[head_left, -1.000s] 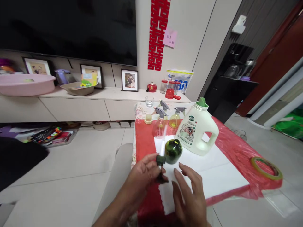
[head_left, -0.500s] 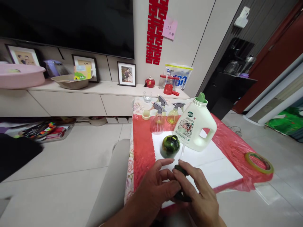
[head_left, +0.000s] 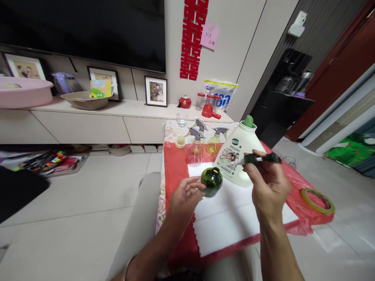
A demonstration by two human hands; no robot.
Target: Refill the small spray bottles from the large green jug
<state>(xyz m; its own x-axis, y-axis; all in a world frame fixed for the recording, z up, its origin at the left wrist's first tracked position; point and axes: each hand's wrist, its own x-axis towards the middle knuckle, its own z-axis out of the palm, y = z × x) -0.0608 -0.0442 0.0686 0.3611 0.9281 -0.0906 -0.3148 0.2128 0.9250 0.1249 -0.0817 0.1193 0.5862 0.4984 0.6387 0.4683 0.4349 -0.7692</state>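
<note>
My right hand [head_left: 268, 183] grips a dark green spray head [head_left: 251, 159], held roughly level above the paper. Its white dip tube [head_left: 239, 161] points left, in front of the large white jug [head_left: 252, 144]. My left hand [head_left: 189, 191] is at the left side of a round, glossy green bottle [head_left: 211, 181], fingers partly spread and fingertips against or very close to the glass; firm contact cannot be made out. The bottle stands upright, its neck uncapped. Behind it stand a clear pinkish spray bottle [head_left: 194, 154] and a yellowish one [head_left: 213, 145], both with grey trigger heads.
White paper [head_left: 228, 218] lies over red plastic sheeting [head_left: 177, 187] on the table. A cream cap [head_left: 180, 142] and a glass cup [head_left: 181, 120] sit at the back left. A tape roll [head_left: 318, 201] rests at the right edge. Beyond stands a low cabinet [head_left: 79, 125].
My hands have come apart. The right one has risen to the right with the spray head, now turned level; the left has moved forward to the green bottle's side.
</note>
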